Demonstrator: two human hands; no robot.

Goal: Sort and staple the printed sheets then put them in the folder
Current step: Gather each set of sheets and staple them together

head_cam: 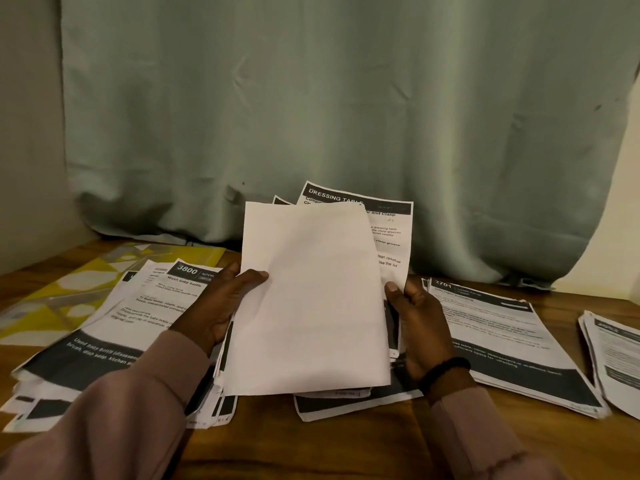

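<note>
Wooden desk (311,441) carries printed piles. Above its near-centre, left hand (221,306) and right hand (419,327) grip the side edges of a sheet stack (311,306), blank face up. Yellow folder (69,289) lies at the far-left corner.

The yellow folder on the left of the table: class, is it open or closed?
Closed, it seems: the yellow folder lies flat on the table, no inside showing. Printed sheets overlap its near edge.

A home room used as a desk: a wooden table (311,441) under the hands, pushed against a wall. A grey-green curtain (329,98) hangs beyond them, down to the tabletop.
</note>
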